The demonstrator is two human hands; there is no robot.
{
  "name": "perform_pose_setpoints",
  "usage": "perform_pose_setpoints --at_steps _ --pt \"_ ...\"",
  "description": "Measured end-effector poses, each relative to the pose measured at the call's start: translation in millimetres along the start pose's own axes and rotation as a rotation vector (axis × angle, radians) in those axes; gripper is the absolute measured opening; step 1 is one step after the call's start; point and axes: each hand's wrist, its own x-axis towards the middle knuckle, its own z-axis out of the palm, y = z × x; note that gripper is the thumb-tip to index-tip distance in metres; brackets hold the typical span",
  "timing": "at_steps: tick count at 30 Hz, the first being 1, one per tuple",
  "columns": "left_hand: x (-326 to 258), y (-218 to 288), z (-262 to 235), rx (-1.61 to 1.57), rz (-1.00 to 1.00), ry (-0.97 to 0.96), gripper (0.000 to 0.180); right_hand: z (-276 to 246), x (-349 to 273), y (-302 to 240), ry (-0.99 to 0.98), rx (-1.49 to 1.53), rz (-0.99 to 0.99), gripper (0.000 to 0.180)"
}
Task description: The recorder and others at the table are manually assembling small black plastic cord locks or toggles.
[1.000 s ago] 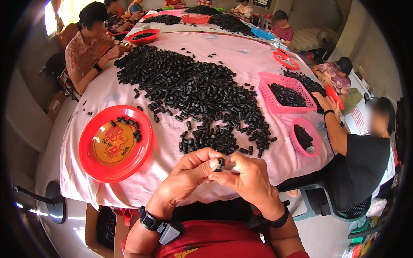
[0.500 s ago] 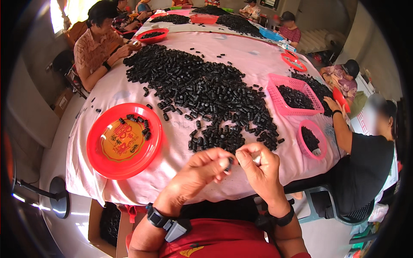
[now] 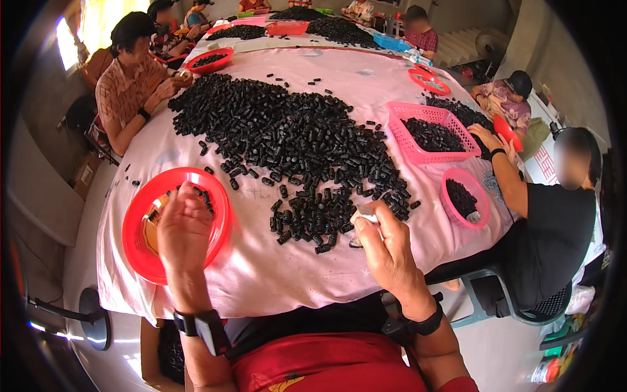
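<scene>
My left hand (image 3: 183,225) is over the red round tray (image 3: 134,255), its fingers stretched out and slightly bent, with nothing visible in them. Part of the tray's orange printed bottom and several small black cylindrical pieces (image 3: 208,200) show around the fingers. In front of me, my right hand (image 3: 386,248) pinches a small flat greyish blade with a white part (image 3: 366,213) between thumb and fingers. Just beyond it lies the near edge of a large heap of black ribbed cylindrical pieces (image 3: 294,153) on the pink cloth.
A pink basket (image 3: 450,157) and a pink round bowl (image 3: 467,223), both with black pieces, stand to the right. A co-worker in black (image 3: 558,235) sits there; another in a patterned shirt (image 3: 127,85) works at left. Cardboard (image 3: 150,356) sits below the table's left edge.
My left hand has moved from beside my right hand leftward to the red tray, and the small dark piece in its fingers is out of sight. The right hand's blade now shows clearly.
</scene>
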Motion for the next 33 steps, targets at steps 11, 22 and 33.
perform_pose_setpoints --at_steps 11,22,33 --pt "-35.9 -110.5 22.2 1.855 0.421 -0.639 0.028 6.4 -0.7 6.6 0.035 -0.007 -0.101 0.018" --pt "-37.8 -110.6 24.3 1.278 -0.023 -0.36 0.013 5.5 -1.6 0.2 -0.004 -0.114 -0.044 0.02" --pt "-55.3 -100.9 51.8 0.354 -0.62 -0.371 0.026 8.3 -4.5 -8.2 -0.144 -0.162 -0.091 0.038"
